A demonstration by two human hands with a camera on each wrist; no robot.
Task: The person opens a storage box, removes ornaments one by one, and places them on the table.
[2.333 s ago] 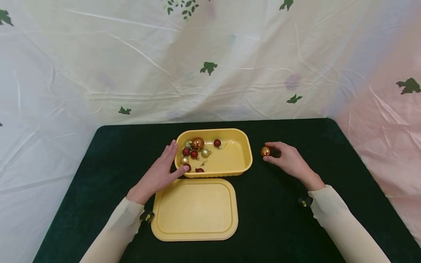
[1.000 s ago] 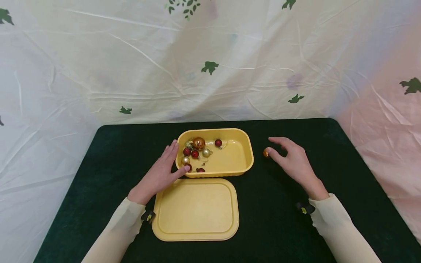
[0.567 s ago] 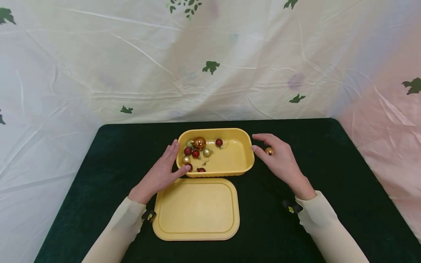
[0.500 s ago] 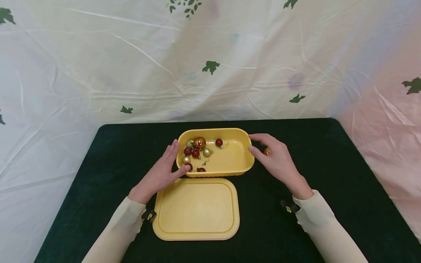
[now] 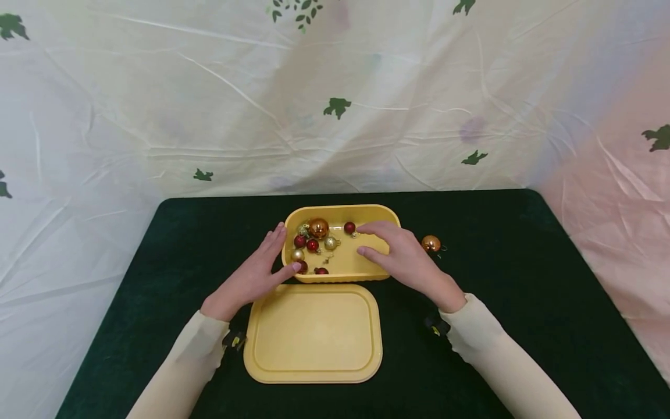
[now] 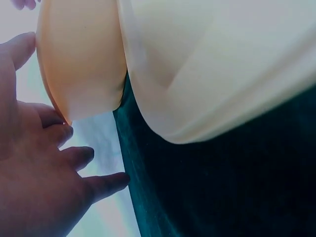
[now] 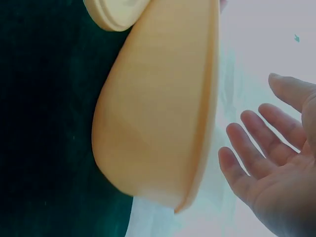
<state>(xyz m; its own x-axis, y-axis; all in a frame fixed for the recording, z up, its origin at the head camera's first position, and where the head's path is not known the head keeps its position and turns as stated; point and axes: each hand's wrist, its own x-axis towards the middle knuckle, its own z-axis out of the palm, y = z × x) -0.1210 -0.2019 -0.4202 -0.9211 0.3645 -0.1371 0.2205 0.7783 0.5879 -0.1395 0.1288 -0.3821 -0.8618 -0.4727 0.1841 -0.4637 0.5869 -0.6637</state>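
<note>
My left hand [image 5: 253, 278] rests on the left end of a yellow tub [image 5: 366, 265], fingers straight along the outer side and thumb over the near rim. Over the tub's right part hovers my right hand [image 5: 400, 256], its fingers apart and holding nothing. Its fingertips are close to a dark red bauble [image 5: 349, 227]. Several more small baubles lie at the tub's left, among them a large copper bauble [image 5: 318, 228], a red bauble [image 5: 312, 245] and a gold bauble [image 5: 330, 242]. In the right wrist view the right hand [image 7: 271, 158] is spread above the tub's rim.
A flat yellow lid [image 5: 314, 334] lies in front of the tub. One copper bauble [image 5: 431, 244] with a hanging loop sits on the dark green table [image 5: 502, 244], right of the tub. A pale cloth with leaf prints [image 5: 235, 116] hangs behind.
My right hand has let go of the copper bauble on the table and moved left, over the tub. My left hand has stayed at the tub's left end.
</note>
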